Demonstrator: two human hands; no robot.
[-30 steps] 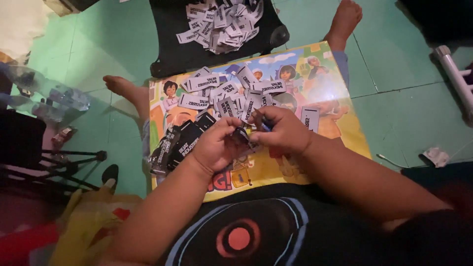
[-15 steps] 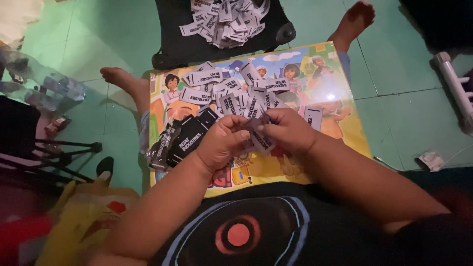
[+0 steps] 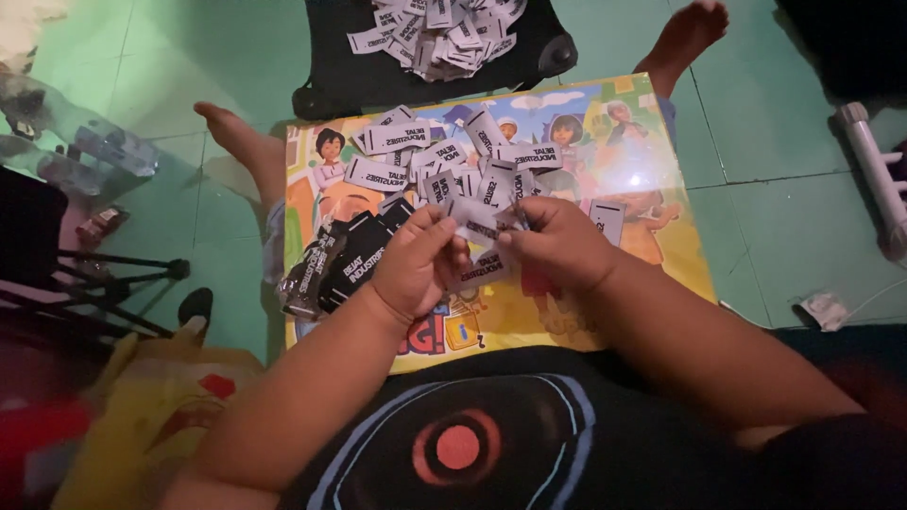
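Note:
My left hand [image 3: 416, 264] and my right hand [image 3: 557, 241] meet over a colourful cartoon board [image 3: 652, 236] that lies across my lap. Both pinch the same small grey printed label [image 3: 475, 220] between thumb and fingers. Under the hands lies another label [image 3: 477, 269]. A loose heap of grey labels [image 3: 444, 161] covers the board's far half. A stack of black labels [image 3: 345, 260] lies by my left hand at the board's left edge.
A black tray [image 3: 350, 71] with a pile of grey labels [image 3: 435, 24] sits beyond the board on the green tiled floor. My bare feet [image 3: 236, 137] flank it. A tripod [image 3: 104, 283] stands left, a white tube [image 3: 874, 161] right, a yellow bag [image 3: 142, 416] near left.
Both hands have stayed together over the board; the fingers have shifted on the label, which now shows spread flat between them. The camera has tilted slightly.

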